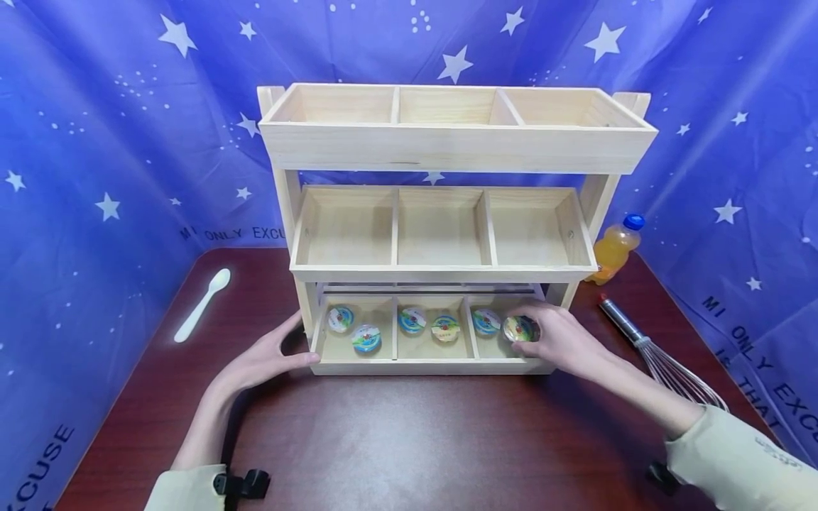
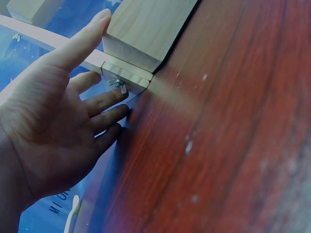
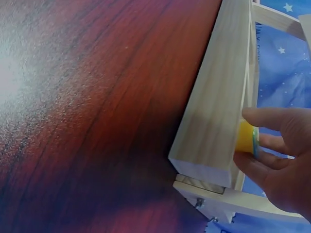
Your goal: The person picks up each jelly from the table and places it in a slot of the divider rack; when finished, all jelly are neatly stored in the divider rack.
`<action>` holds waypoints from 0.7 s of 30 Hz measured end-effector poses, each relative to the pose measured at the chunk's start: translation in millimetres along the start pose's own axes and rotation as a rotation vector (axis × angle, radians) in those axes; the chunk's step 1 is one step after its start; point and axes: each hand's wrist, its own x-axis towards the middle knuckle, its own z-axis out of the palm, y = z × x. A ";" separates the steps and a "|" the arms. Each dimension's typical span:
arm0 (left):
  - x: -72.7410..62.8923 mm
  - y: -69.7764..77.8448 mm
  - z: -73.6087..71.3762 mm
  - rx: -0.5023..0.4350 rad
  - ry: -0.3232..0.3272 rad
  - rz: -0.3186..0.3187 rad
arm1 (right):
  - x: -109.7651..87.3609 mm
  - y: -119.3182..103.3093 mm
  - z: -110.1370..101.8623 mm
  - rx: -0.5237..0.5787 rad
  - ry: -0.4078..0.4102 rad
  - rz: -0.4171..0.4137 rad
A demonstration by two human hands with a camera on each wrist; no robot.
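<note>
A three-tier wooden rack point(image 1: 455, 275) stands on the table. Its bottom tray point(image 1: 441, 367) has three compartments, each with two small jelly cups under printed lids. My right hand point(image 1: 565, 339) pinches a jelly cup point(image 1: 519, 328) in the right compartment, beside another jelly cup point(image 1: 487, 322); the right wrist view shows yellow contents in the held cup point(image 3: 245, 137). Jelly cups point(image 1: 412, 321) lie in the middle compartment and others point(image 1: 366, 338) in the left one. My left hand point(image 1: 268, 358) is at the tray's left end, thumb by the front corner and fingers extended along the side near a wing nut point(image 2: 118, 84).
A white spoon point(image 1: 203, 304) lies on the table at the left. To the right are a whisk point(image 1: 664, 362) and, behind it, a bottle of orange drink point(image 1: 616, 248) with a blue cap. A blue star-patterned curtain point(image 1: 115, 142) surrounds the table point(image 1: 409, 433).
</note>
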 end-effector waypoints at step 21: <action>2.7 0.1 1.3 -0.012 0.002 -0.006 | 2.2 13.8 10.6 -0.057 -0.080 -0.056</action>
